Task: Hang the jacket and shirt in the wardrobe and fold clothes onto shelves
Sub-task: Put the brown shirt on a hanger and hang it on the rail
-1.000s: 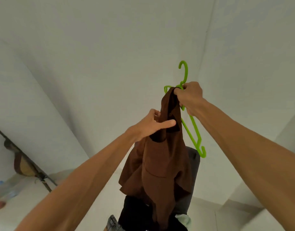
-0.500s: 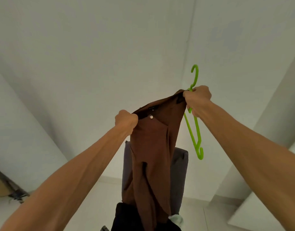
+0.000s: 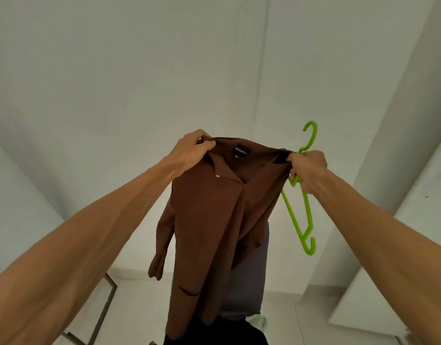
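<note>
White painted walls (image 3: 139, 70) fill most of the view, and they meet in a corner up high. Two bare arms reach up and forward in front of them.

The left hand (image 3: 193, 151) pinches one end of the collar of a soft brown collared shirt (image 3: 214, 220). Its thumb lies on top of the cloth and its fingers are curled under it. The right hand (image 3: 308, 168) pinches the other end of the collar between thumb and finger. The rest of its fingers are wrapped round the neck of a bright green plastic hanger (image 3: 307, 210). So this hand holds two things at once.

The shirt is up in the air, stretched between the two hands, and it hangs straight down from them. Its collar is open toward the camera, and a small black label (image 3: 240, 151) shows inside the neck. One long sleeve (image 3: 159, 257) dangles on the left side. The hanger is beside the shirt on the right, not inside it. Its hook points up and one arm of it points down.

Behind the shirt stands a grey padded chair back (image 3: 249, 270). At its foot lies a heap of black clothes (image 3: 239, 334), with a bit of pale green cloth (image 3: 258, 321) just beside it. A thin grey metal frame (image 3: 107, 302) leans low on the left, under the left arm.
</note>
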